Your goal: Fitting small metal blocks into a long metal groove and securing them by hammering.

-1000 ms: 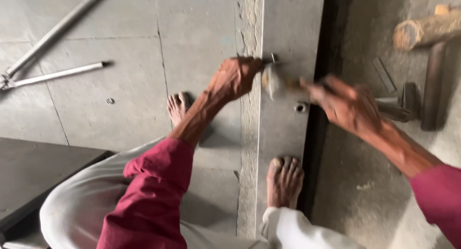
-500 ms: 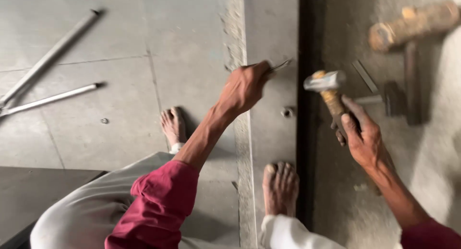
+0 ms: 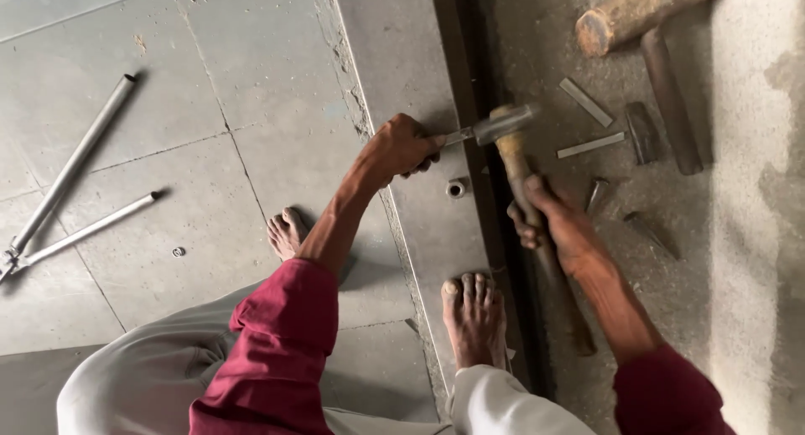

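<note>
Packages: none in view. Labels: none in view. Signs: none in view. Screens: none in view. No printed or lettered surface shows anywhere in the frame, from upper left to lower right.

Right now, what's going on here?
A person squats barefoot on a grey floor. The left hand grips a chisel laid flat over a grey slab at the edge of a dark gap. The right hand holds a hammer, its head meeting the chisel's end. Metal bars and a log lie further right, pipes to the left.
</note>
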